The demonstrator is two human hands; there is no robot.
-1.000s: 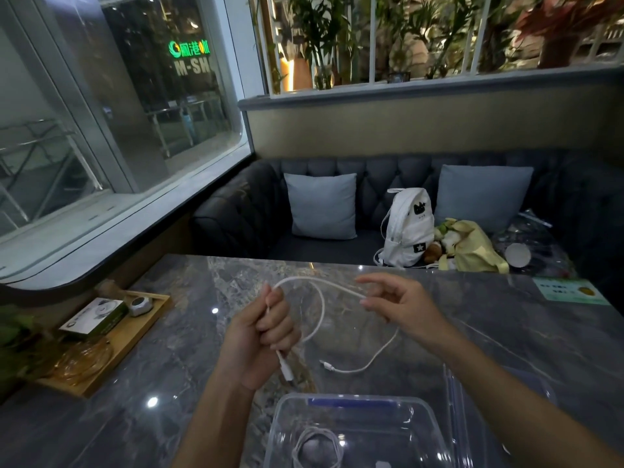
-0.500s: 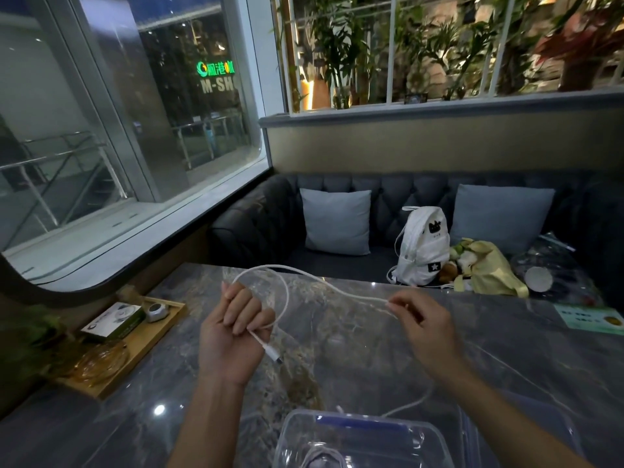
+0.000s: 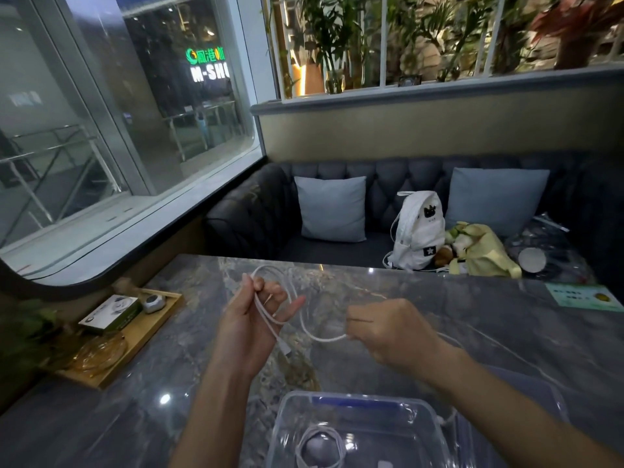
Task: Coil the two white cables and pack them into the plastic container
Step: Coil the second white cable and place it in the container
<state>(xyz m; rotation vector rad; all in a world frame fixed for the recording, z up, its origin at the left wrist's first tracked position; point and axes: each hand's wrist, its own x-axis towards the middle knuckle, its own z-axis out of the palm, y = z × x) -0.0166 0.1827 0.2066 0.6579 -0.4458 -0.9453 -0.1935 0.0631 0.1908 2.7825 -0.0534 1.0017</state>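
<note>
My left hand point(image 3: 256, 315) is raised over the marble table point(image 3: 472, 332) and grips loops of a white cable point(image 3: 304, 322), whose plug hangs below the palm. My right hand point(image 3: 388, 332) pinches the same cable a short way to the right; the strand sags between the two hands and trails on past my right wrist. A clear plastic container point(image 3: 422, 410) stands open at the near edge. Inside it lies a second white cable point(image 3: 320, 447), coiled.
A wooden tray point(image 3: 141, 336) with a small box and an amber glass dish sits at the table's left edge. A green card point(image 3: 584, 297) lies at the far right. Behind the table a dark sofa point(image 3: 263, 211) holds cushions, a white backpack point(image 3: 418, 231) and a yellow bag.
My right hand has come down and left toward my left hand, adding a loop of cable around the left fingers. The slack between the hands is shorter.
</note>
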